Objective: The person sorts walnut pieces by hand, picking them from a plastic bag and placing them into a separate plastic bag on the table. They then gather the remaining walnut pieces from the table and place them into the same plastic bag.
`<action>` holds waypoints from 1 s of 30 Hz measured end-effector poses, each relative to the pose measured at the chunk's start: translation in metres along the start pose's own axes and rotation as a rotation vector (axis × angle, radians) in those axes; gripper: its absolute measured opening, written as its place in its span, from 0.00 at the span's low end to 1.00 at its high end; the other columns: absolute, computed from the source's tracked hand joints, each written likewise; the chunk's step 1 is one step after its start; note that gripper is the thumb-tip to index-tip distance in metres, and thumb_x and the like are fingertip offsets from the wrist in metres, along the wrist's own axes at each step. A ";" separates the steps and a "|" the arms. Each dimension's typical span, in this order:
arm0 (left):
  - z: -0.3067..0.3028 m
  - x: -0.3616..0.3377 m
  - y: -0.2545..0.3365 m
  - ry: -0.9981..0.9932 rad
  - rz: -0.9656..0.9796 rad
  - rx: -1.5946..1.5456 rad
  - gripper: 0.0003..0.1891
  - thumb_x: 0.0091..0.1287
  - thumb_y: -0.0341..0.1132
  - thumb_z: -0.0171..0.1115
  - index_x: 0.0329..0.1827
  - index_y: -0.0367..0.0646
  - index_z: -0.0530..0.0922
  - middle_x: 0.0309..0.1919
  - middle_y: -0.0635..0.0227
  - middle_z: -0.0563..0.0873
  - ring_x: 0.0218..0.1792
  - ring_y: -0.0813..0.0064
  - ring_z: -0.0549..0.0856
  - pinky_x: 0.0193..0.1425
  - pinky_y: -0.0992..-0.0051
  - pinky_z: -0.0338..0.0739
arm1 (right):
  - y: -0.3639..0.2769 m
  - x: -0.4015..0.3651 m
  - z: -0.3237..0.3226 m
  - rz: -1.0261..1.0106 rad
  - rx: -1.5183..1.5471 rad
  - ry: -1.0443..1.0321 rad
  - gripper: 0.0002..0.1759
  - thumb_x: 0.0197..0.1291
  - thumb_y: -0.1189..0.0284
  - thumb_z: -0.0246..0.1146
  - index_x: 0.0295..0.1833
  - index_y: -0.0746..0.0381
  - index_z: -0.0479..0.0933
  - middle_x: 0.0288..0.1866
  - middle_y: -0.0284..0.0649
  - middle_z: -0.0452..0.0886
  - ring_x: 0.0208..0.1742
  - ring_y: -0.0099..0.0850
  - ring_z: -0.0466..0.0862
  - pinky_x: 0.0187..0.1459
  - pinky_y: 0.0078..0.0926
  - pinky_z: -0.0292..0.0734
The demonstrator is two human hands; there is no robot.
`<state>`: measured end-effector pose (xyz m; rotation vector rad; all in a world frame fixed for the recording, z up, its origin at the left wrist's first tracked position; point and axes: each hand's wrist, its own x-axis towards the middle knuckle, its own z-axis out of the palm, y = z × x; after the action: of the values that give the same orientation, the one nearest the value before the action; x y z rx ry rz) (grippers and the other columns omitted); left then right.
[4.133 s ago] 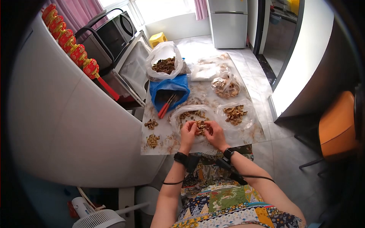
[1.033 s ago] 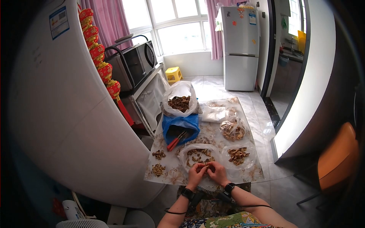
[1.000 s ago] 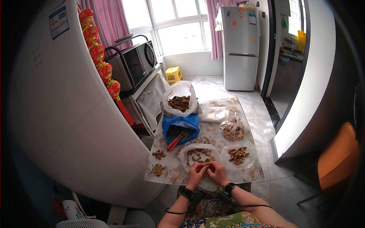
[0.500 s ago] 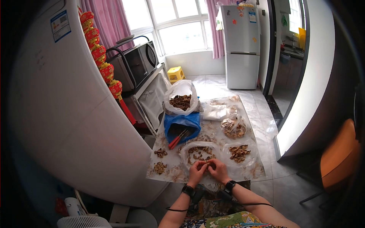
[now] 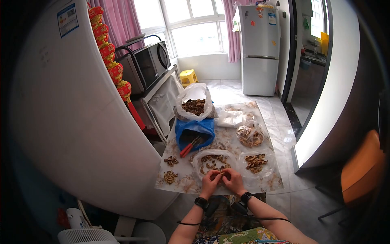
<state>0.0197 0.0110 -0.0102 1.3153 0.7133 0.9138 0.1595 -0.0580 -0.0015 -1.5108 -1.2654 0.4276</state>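
My left hand (image 5: 210, 181) and my right hand (image 5: 231, 180) meet at the near edge of the table, fingertips pinched together on a small brown walnut piece (image 5: 221, 172). Most of the piece is hidden by the fingers. Just beyond them lies an open clear plastic bag (image 5: 196, 162) with brown walnut pieces inside. To the right, another clear bag (image 5: 269, 168) bears a heap of walnut pieces (image 5: 256, 163). Two small piles, one of darker bits (image 5: 171, 161) and one of paler bits (image 5: 170, 177), sit on the left. Red-handled pliers (image 5: 187, 149) rest at the mouth of a blue bag (image 5: 181, 140).
At the table's far end stands a large white bag (image 5: 203, 90) of brown pieces. A tied clear bag (image 5: 250, 136) and a folded white bag (image 5: 230, 118) lie on the right. A white appliance (image 5: 93, 134) borders the left; an orange chair (image 5: 361, 168) stands right.
The view has shifted slightly. Both hands stay pinched together at nearly the same spot, with only a slight change in the fingers.
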 end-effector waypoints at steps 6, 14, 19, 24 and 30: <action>0.003 -0.002 0.006 0.012 -0.004 0.031 0.07 0.74 0.30 0.67 0.51 0.38 0.83 0.40 0.70 0.90 0.38 0.82 0.89 0.40 0.80 0.83 | -0.001 0.000 -0.002 -0.019 -0.031 0.001 0.15 0.59 0.72 0.69 0.51 0.63 0.82 0.43 0.46 0.88 0.42 0.41 0.90 0.45 0.35 0.85; 0.003 -0.004 0.009 0.011 -0.004 0.077 0.07 0.74 0.30 0.67 0.50 0.38 0.83 0.40 0.70 0.90 0.38 0.82 0.89 0.41 0.80 0.84 | 0.001 0.000 0.000 -0.066 -0.026 0.034 0.14 0.59 0.74 0.68 0.51 0.65 0.83 0.39 0.45 0.88 0.38 0.36 0.90 0.43 0.31 0.85; 0.004 -0.004 0.009 0.023 0.002 0.079 0.07 0.74 0.30 0.67 0.50 0.37 0.83 0.40 0.69 0.91 0.39 0.81 0.89 0.43 0.79 0.84 | 0.004 0.000 0.001 -0.083 -0.044 0.043 0.15 0.59 0.74 0.68 0.51 0.65 0.83 0.40 0.45 0.89 0.39 0.36 0.90 0.43 0.31 0.85; 0.003 -0.002 0.002 0.031 0.039 0.089 0.07 0.73 0.29 0.68 0.50 0.37 0.83 0.40 0.68 0.91 0.40 0.80 0.89 0.45 0.78 0.84 | 0.004 0.000 0.000 -0.046 -0.040 0.019 0.15 0.59 0.74 0.68 0.52 0.65 0.83 0.40 0.45 0.89 0.39 0.36 0.90 0.44 0.31 0.85; 0.002 -0.003 0.004 0.030 0.002 0.089 0.07 0.73 0.29 0.68 0.50 0.36 0.83 0.41 0.67 0.91 0.42 0.80 0.89 0.46 0.78 0.85 | 0.001 0.000 -0.001 -0.036 -0.022 0.013 0.14 0.59 0.74 0.68 0.52 0.65 0.83 0.40 0.45 0.89 0.39 0.36 0.90 0.43 0.30 0.85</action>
<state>0.0194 0.0077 -0.0059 1.3837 0.7833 0.9137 0.1606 -0.0584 -0.0024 -1.5051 -1.2883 0.3809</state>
